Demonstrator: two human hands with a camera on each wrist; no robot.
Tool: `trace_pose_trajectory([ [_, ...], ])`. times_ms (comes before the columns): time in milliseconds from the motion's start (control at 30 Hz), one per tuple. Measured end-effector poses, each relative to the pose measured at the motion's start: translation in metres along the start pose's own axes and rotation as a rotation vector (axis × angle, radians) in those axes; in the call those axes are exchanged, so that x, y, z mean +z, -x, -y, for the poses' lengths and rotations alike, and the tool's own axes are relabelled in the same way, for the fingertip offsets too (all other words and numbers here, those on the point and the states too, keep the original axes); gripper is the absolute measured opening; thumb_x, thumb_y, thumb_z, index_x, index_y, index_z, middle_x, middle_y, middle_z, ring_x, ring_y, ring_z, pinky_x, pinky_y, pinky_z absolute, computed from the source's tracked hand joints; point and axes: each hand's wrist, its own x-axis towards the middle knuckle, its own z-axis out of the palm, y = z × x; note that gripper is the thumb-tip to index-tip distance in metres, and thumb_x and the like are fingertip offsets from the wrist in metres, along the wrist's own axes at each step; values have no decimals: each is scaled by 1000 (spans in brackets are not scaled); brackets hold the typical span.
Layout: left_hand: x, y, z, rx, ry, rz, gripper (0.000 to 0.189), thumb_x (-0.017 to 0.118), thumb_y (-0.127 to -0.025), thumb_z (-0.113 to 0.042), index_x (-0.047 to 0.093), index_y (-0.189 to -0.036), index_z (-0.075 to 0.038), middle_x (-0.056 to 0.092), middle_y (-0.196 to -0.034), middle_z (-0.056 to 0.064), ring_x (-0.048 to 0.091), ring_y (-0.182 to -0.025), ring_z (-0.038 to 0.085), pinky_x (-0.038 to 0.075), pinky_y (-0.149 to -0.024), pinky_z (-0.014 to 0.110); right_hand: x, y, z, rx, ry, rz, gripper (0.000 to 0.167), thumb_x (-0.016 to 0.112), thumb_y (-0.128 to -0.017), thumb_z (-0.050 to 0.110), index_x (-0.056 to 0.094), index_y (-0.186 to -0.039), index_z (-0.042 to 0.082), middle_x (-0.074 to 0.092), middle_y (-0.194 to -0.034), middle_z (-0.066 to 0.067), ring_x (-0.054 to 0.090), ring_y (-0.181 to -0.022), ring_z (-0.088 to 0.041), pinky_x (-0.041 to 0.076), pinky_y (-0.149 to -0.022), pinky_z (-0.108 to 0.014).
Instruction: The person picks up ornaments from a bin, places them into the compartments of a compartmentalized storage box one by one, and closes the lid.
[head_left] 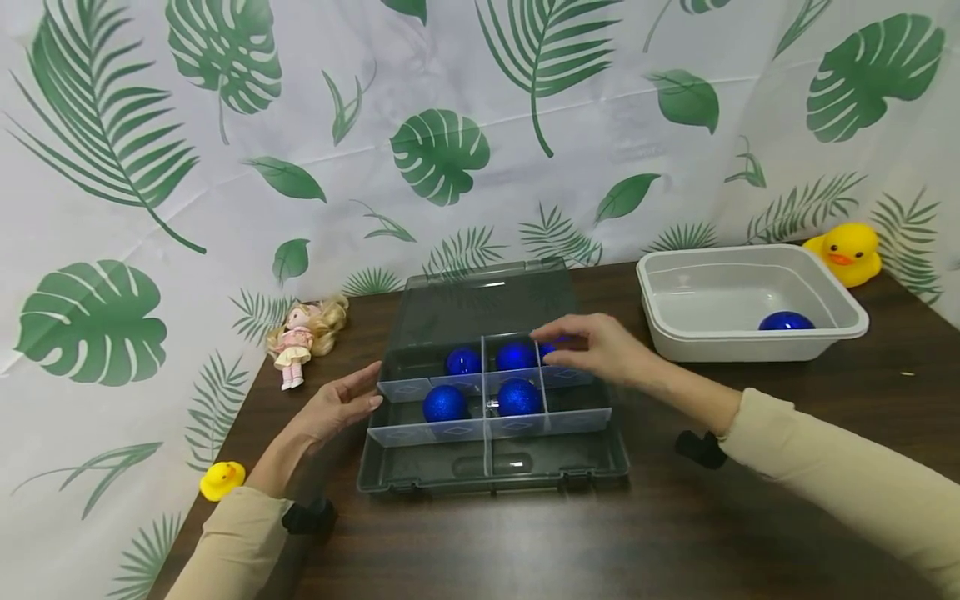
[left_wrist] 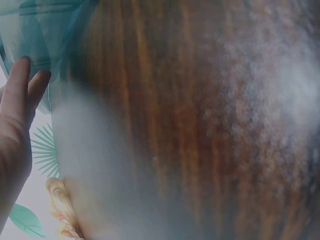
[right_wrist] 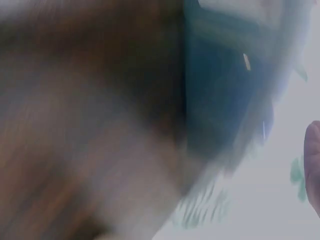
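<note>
A see-through dark grey divider box lies on the table with its lid folded back. Several blue baubles sit in its compartments, glittery and smooth; a silver cap shows on one glittery bauble. At the back right compartment, my right hand pinches a blue bauble between thumb and fingers, which partly hide it. My left hand rests its fairly straight fingers against the box's left side. In the right wrist view, blur covers most things and only part of the hand shows.
To the right stands a light grey plastic basin with a blue bauble inside. Behind it is a yellow rubber duck. A small doll and a smaller duck lie along the table's left edge. A leaf-patterned cloth hangs behind.
</note>
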Motion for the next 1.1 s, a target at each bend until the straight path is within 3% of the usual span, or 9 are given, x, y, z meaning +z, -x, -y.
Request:
trace_pose_trajectory([
  [100,0,0,0,0,-8,2,69,54,-95,-7,13,-150,0,11,-155,21,22,-138,34,36,-105,34,-39,10,-10,130,-56,-132,32,64,-90,14,62,-118,1,65,-117,-14,62,-101,-13,51,-83,-18],
  [233,-2,0,-2,-4,-26,-11,68,54,-95,-8,14,-150,-1,12,-155,21,22,-138,34,31,-107,40,-95,34,-31,328,-60,-232,40,60,-93,25,57,-125,2,65,-113,8,56,-96,4,46,-79,-10],
  [367,-2,0,-4,-11,-39,-8,68,54,-95,-9,15,-150,-1,13,-155,21,23,-138,35,31,-107,41,-141,63,-59,475,-49,-218,43,59,-93,27,53,-129,3,60,-102,27,54,-93,9,44,-77,-7],
  [467,-2,0,-3,-15,-42,0,68,54,-95,-8,14,-150,-1,12,-155,22,23,-138,35,32,-107,40,-166,81,-77,575,-17,-174,46,60,-92,32,51,-130,8,57,-99,33,53,-92,10,43,-77,-6],
  [600,0,1,-2,-16,-35,0,68,54,-95,-8,14,-150,-1,12,-155,22,22,-139,35,31,-107,40,-188,94,-92,680,69,-93,62,60,-87,48,48,-134,9,52,-95,36,50,-89,14,44,-74,-6],
  [700,0,1,-2,-15,-30,-4,68,54,-95,-8,14,-150,-1,12,-155,22,21,-139,35,31,-107,40,-198,98,-97,709,140,-41,70,58,-87,53,46,-134,3,56,-99,28,50,-87,13,47,-78,-13],
  [800,0,2,-2,-20,-30,-7,68,54,-95,-8,14,-150,0,12,-155,23,22,-139,35,32,-106,39,-201,100,-101,729,197,1,70,58,-89,49,46,-132,-4,64,-113,-1,56,-95,-6,49,-89,-35],
  [900,0,2,-2,-24,-33,-5,69,54,-95,-9,14,-150,0,13,-155,23,22,-138,36,33,-106,37,-203,104,-103,752,221,41,65,58,-92,41,44,-130,-10,55,-122,-28,55,-101,-29,41,-92,-58],
  [1100,2,1,-3,-22,-30,-2,69,55,-95,-9,14,-150,-1,13,-155,22,23,-138,35,34,-105,35,-206,105,-107,751,225,98,58,60,-93,30,44,-128,-13,55,-119,-29,52,-103,-37,39,-91,-60],
])
